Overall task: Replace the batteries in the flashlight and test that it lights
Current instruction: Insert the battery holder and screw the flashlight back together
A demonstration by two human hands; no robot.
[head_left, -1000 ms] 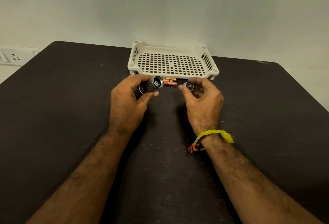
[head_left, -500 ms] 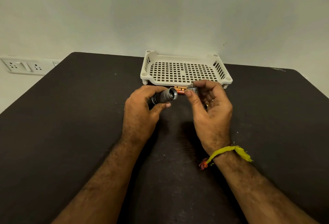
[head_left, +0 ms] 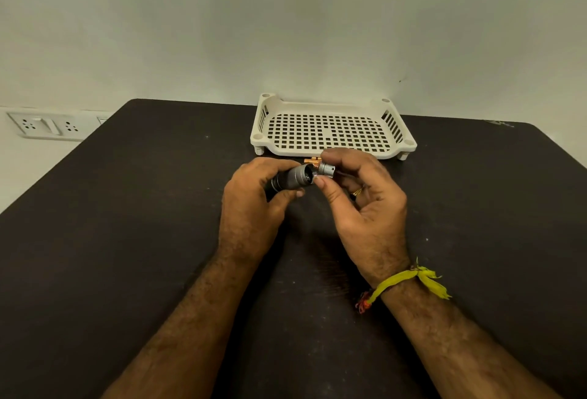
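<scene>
My left hand (head_left: 254, 205) grips the dark grey flashlight body (head_left: 293, 178), which lies sideways with its open end facing right. My right hand (head_left: 359, 195) pinches a small silver flashlight part (head_left: 326, 168) between thumb and fingers, right at that open end. Orange batteries (head_left: 312, 161) lie on the table just behind the two parts, mostly hidden by my fingers.
A white perforated plastic tray (head_left: 333, 152) stands on the dark table (head_left: 127, 224) just beyond my hands, against the wall. A wall socket panel (head_left: 47, 125) is at the far left. A yellow thread is tied around my right wrist.
My right hand has brought the silver part leftwards until it meets the open end of the flashlight body. The left hand has tilted the body slightly.
</scene>
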